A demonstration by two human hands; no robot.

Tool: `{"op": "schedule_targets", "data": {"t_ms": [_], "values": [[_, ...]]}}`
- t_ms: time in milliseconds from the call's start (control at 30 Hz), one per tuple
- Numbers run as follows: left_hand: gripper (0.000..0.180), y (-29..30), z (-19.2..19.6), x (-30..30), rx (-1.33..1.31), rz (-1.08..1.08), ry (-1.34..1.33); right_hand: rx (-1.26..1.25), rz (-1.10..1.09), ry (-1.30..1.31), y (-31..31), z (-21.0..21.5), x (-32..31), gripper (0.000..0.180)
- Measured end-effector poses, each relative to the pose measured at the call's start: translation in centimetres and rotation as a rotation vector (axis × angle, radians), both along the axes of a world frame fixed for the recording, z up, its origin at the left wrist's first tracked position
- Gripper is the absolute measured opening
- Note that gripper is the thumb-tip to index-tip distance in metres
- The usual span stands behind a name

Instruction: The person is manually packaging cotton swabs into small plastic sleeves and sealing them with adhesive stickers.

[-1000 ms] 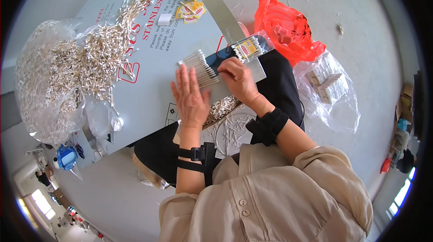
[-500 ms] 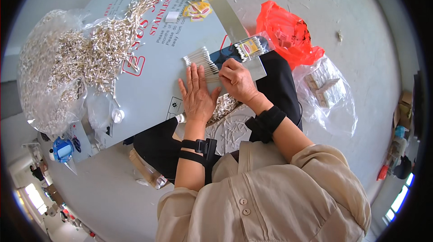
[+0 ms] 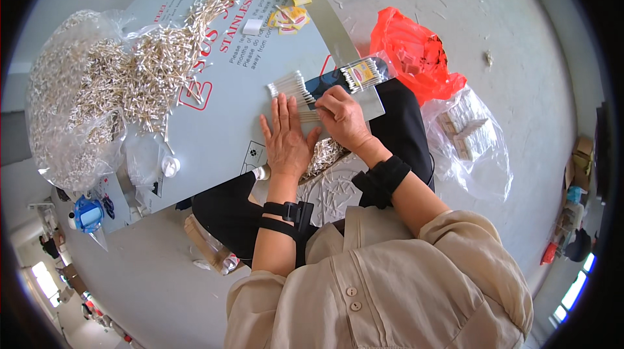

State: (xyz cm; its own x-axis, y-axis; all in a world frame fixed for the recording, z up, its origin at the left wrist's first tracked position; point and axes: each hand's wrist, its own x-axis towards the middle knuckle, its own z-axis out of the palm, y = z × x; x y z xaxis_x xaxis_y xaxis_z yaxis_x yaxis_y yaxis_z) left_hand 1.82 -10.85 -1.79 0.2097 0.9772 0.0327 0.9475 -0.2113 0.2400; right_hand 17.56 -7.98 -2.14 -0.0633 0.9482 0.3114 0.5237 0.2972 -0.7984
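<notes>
My left hand (image 3: 287, 134) lies flat with its fingers stretched out, the fingertips over the near ends of a row of white-tipped cotton swabs (image 3: 289, 86). At the right end of that row, my right hand (image 3: 343, 119) has its fingers curled tightly together. Whatever sits between those fingers is hidden. Just beyond them lies a dark blue strip (image 3: 325, 82). At its right end is a clear sleeve of cotton swabs with a yellow card (image 3: 361, 73). Below my hands, a box of loose cotton swabs (image 3: 326, 155) shows partly.
A clear bag (image 3: 55, 102) spills a heap of cotton swabs (image 3: 156, 66) over the grey sheet-topped table (image 3: 214, 141). Yellow cards (image 3: 289, 19) lie at the far edge. On the floor at right are a red plastic bag (image 3: 408, 56) and a clear bag of white packs (image 3: 465, 131).
</notes>
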Motion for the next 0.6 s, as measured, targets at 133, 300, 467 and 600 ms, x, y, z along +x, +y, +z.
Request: {"op": "schedule_targets", "data": {"t_ms": [133,300,467,600], "values": [[0.084,-0.12,-0.08,-0.12,0.003,-0.001,-0.011,-0.004,-0.031,-0.044,0.6,0.9,-0.37,0.014],[0.083,-0.08,-0.1,-0.01,0.0,-0.002,-0.013,-0.027,-0.04,-0.122,0.95,0.76,-0.46,0.015],[0.083,-0.09,-0.13,-0.06,0.009,0.001,-0.01,-0.018,-0.038,-0.137,0.92,0.7,-0.48,0.016],[0.083,-0.07,-0.15,-0.06,0.008,0.001,-0.015,-0.022,-0.042,-0.137,0.92,0.7,-0.52,0.016]]}}
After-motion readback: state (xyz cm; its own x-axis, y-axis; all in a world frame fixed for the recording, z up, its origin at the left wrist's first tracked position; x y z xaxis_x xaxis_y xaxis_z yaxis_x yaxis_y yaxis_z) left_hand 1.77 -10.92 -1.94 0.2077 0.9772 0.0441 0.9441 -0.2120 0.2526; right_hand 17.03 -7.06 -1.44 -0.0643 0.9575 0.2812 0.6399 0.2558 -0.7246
